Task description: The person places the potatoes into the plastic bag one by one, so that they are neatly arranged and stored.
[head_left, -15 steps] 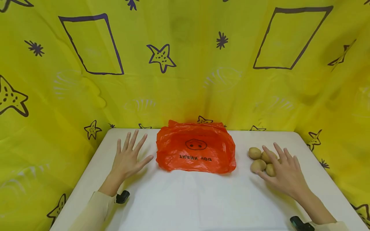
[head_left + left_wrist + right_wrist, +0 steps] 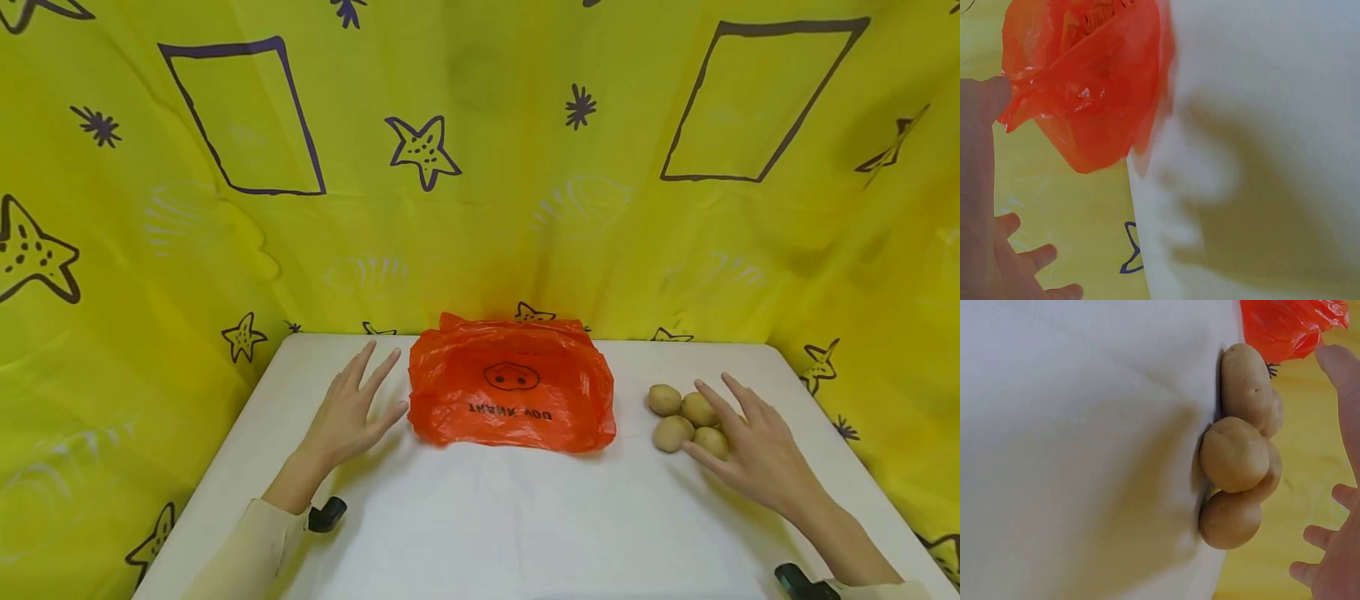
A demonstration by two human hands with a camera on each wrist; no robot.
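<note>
A red plastic bag (image 2: 517,408) printed with a pig snout and "THANK YOU" lies at the back middle of the table, its mouth bunched and folded. Just left of it my left hand (image 2: 345,417) is raised above the tabletop with fingers extended, thumb toward the bag; it holds nothing. Several potatoes (image 2: 672,434) sit clustered to the right of the bag. Over their right side hovers my right hand (image 2: 765,450), fingers extended and thumb apart, grasping nothing. In the right wrist view the potatoes (image 2: 1235,454) are close together on the table, away from the fingers.
The white table (image 2: 487,525) has rounded back corners. A yellow curtain (image 2: 495,233) with starfish drawings hangs behind it and along both sides. Each wrist wears a small dark device, seen at the left wrist (image 2: 327,515) and right wrist (image 2: 802,583).
My left hand has moved slightly right toward the bag and turned, its fingers closer together. My right hand has drifted a little right over the potatoes. Bag and potatoes lie as before.
</note>
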